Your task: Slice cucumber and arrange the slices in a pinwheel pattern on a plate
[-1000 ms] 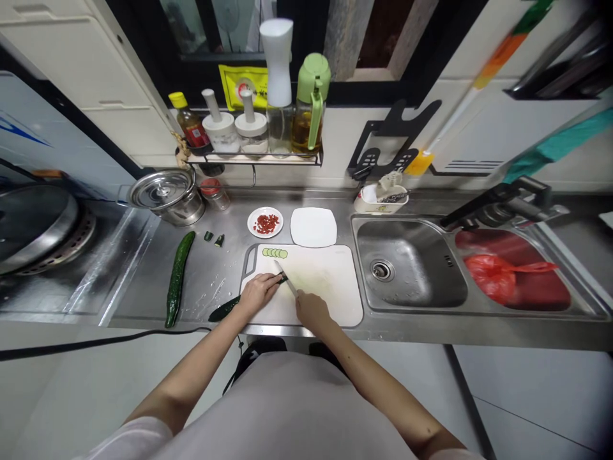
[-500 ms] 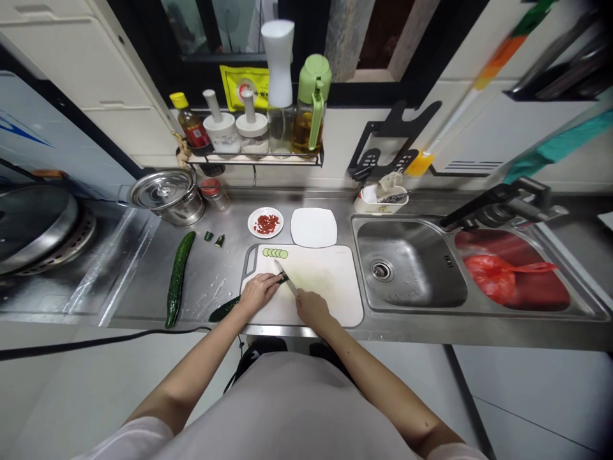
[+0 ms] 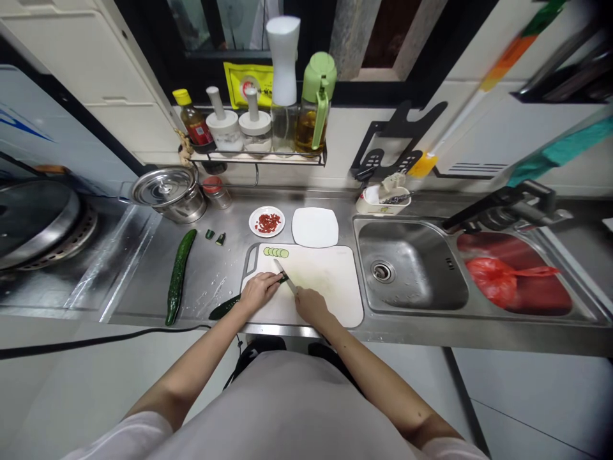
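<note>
On the white cutting board [image 3: 335, 291], my left hand [image 3: 258, 291] is closed over a cucumber, whose cut end [image 3: 284, 278] shows at the fingertips. A dark green cucumber length [image 3: 223, 310] sticks out left of my wrist; my hand hides whether both are one piece. My right hand [image 3: 310, 306] grips the handle of a knife [image 3: 290, 283], its blade angled up and left against the cut end. A short row of cucumber slices [image 3: 276, 253] lies near the board's top left. Two small cucumber ends [image 3: 220, 239] rest on the counter.
A whole cucumber [image 3: 181, 275] lies on the left counter. Behind the board stand a plate of chopped red pieces [image 3: 267, 222] and a white square plate [image 3: 315, 227]. A sink [image 3: 412, 268] is at right, a lidded pot [image 3: 167, 191] at back left, with a condiment shelf [image 3: 258, 158] above.
The view has shifted slightly. Both hands, the knife and the cucumber keep almost the same places on the board; the row of slices looks the same.
</note>
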`<state>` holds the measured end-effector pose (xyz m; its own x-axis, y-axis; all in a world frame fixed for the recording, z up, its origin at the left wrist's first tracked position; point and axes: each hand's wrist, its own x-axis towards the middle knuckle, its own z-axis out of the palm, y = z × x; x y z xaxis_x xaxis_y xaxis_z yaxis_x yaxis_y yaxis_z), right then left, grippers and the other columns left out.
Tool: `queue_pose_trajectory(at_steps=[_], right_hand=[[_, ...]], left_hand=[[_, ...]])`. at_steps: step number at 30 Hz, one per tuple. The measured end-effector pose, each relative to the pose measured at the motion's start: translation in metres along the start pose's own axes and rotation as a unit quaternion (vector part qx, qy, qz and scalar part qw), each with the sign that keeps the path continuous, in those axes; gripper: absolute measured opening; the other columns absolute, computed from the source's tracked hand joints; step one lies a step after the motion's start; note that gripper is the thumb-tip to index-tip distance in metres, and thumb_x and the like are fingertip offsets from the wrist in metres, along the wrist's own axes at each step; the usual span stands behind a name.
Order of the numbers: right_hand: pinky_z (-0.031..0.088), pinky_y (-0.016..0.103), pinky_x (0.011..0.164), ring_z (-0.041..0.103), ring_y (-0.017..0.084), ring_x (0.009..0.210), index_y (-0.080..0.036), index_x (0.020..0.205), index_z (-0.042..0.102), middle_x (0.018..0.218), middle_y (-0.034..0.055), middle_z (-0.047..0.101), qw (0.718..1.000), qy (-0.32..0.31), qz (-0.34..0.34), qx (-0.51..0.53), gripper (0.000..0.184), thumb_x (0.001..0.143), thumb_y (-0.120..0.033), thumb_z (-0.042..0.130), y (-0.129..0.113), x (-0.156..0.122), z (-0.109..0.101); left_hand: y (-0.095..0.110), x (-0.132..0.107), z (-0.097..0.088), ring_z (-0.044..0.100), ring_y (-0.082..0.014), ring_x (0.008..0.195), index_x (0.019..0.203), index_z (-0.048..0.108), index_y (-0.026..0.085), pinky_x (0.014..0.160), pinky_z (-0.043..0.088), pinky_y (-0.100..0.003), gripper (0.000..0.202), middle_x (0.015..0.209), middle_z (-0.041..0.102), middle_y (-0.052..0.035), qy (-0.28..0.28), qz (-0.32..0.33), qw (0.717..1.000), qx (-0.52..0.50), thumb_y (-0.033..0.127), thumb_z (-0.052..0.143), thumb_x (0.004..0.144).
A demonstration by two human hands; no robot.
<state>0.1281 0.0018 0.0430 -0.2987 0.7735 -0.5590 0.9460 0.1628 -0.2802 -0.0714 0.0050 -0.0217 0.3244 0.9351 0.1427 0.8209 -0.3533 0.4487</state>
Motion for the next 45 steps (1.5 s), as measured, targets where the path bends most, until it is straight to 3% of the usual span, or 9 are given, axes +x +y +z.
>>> queue_pose_trajectory(at_steps=[18,26,29,33,41,43,45], right_hand=[[0.046,0.031,0.076,0.066,0.023,0.094,-0.012,0.111,0.058,0.101,0.0144,0.069,1.0,0.018,-0.006,-0.001,0.029,0.095,-0.017,0.035,-0.006,0.011,0.007],[0.044,0.028,0.072,0.065,0.02,0.09,-0.013,0.115,0.057,0.1,0.0124,0.069,1.0,0.004,-0.007,0.019,0.033,0.098,-0.023,0.032,0.003,0.008,0.004],[0.043,0.029,0.072,0.065,0.021,0.089,-0.016,0.12,0.056,0.097,0.0113,0.069,0.999,0.032,0.005,-0.013,0.036,0.099,-0.024,0.028,0.011,-0.001,-0.003],[0.04,0.031,0.077,0.064,0.021,0.091,-0.025,0.135,0.048,0.096,0.0106,0.069,0.993,0.074,0.048,-0.085,0.044,0.096,-0.014,0.032,0.026,-0.012,-0.011],[0.032,0.035,0.083,0.054,0.024,0.098,-0.026,0.146,0.039,0.103,0.0134,0.063,0.977,0.163,0.033,-0.133,0.054,0.094,-0.013,0.035,0.056,-0.023,-0.004],[0.031,0.035,0.083,0.052,0.025,0.097,-0.025,0.147,0.038,0.102,0.0134,0.063,0.975,0.173,0.023,-0.136,0.056,0.093,-0.013,0.035,0.058,-0.024,-0.002],[0.03,0.036,0.083,0.051,0.025,0.096,-0.025,0.147,0.039,0.1,0.0131,0.062,0.974,0.18,0.012,-0.14,0.056,0.092,-0.012,0.035,0.059,-0.024,-0.001]], left_hand=[[0.003,0.002,-0.004,0.063,-0.0167,0.097,0.121,0.066,0.028,0.086,0.051,-0.029,0.032,0.107,0.07,-0.0039,-0.02,-0.02,1.0,-0.013,0.032,0.051,0.093],[0.005,0.0,-0.005,0.064,-0.0171,0.098,0.121,0.065,0.029,0.085,0.051,-0.028,0.033,0.109,0.07,-0.0033,-0.019,-0.027,0.999,-0.001,0.034,0.051,0.092],[0.009,-0.001,-0.007,0.064,-0.0175,0.099,0.123,0.064,0.03,0.083,0.05,-0.027,0.034,0.111,0.07,-0.0031,-0.02,-0.045,0.999,0.007,0.035,0.052,0.092],[0.012,-0.003,-0.011,0.063,-0.0193,0.103,0.127,0.061,0.029,0.086,0.05,-0.029,0.038,0.115,0.069,-0.0045,-0.01,-0.077,0.997,0.004,0.039,0.052,0.092],[0.005,-0.005,-0.018,0.062,-0.0232,0.106,0.121,0.066,0.025,0.09,0.05,-0.036,0.038,0.117,0.068,-0.0072,0.076,-0.201,0.976,-0.033,0.04,0.042,0.096],[0.009,0.001,-0.021,0.062,-0.0226,0.107,0.123,0.065,0.024,0.091,0.05,-0.035,0.039,0.119,0.068,-0.0068,0.093,-0.2,0.974,-0.058,0.041,0.041,0.096],[0.017,0.01,-0.023,0.062,-0.0219,0.108,0.123,0.065,0.024,0.094,0.049,-0.035,0.04,0.119,0.068,-0.0062,0.075,-0.164,0.98,-0.081,0.043,0.044,0.095]])
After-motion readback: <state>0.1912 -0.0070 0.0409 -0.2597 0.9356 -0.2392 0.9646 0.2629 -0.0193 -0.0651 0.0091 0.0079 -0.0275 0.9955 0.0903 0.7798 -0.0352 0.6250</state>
